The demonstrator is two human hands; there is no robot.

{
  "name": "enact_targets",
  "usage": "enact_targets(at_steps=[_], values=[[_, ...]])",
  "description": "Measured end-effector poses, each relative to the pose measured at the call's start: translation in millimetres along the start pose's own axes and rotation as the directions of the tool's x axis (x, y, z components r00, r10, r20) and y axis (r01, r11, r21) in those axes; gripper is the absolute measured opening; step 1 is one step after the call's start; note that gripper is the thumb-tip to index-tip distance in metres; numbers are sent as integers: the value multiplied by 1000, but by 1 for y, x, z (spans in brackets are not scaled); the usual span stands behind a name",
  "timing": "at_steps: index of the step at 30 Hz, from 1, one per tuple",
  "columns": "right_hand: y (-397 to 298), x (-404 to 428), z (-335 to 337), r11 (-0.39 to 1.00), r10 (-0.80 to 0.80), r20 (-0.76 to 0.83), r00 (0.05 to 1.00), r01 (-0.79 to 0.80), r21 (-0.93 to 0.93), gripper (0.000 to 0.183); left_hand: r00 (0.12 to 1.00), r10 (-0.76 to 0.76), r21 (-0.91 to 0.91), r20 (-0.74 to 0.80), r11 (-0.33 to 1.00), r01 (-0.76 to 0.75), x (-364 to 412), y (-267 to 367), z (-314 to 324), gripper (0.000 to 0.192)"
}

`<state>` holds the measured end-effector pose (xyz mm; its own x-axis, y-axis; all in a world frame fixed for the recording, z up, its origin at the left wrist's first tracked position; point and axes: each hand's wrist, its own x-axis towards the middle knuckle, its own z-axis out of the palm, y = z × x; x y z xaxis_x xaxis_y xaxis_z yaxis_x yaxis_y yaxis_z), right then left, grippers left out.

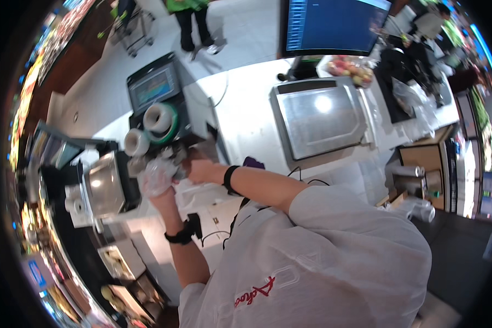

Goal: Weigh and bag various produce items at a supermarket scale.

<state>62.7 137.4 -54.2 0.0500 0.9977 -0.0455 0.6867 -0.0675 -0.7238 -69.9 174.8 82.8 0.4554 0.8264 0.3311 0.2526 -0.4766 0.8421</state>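
My left hand (157, 185) is wrapped up to the fingers in a clear plastic bag (164, 167) that it grips at the counter's near left part. Close beside it, my right hand (200, 170) is blurred, and whether its fingers hold the bag cannot be seen. Both hands are just in front of a black device with a screen (152, 87). A white tape roll with a green rim (159, 119) and a smaller white roll (136, 142) sit between this device and my hands. Blur hides the small parts under my fingers.
A steel weighing platter (324, 117) lies on the white counter (246, 110); a second platter (104, 184) stands left. Behind are a monitor (332, 26) and bagged fruit (350, 70). Crumpled plastic (418, 102) lies far right. A person in green (192, 24) stands beyond the counter.
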Motion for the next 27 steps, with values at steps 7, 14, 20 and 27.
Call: enact_targets(at_steps=[7,14,20,27], values=[[11,-90,-97,991,-47,-135,990,63,115,70,971,-222,-254,-87,947,194,5,27,13,12],[166,-286,-271,684,514,-372,773,-108,721,20,997,-64,7,-48,998,64,12,19,10,20],[366,-382,-418,831,447,-886,121,-423,361,41,964,-16,235,-266,969,81,-9,62,46,29],[436,-351,-529,567,753,-652,85,-587,578,124,973,230,755,-12,640,-142,-5,45,74,20]])
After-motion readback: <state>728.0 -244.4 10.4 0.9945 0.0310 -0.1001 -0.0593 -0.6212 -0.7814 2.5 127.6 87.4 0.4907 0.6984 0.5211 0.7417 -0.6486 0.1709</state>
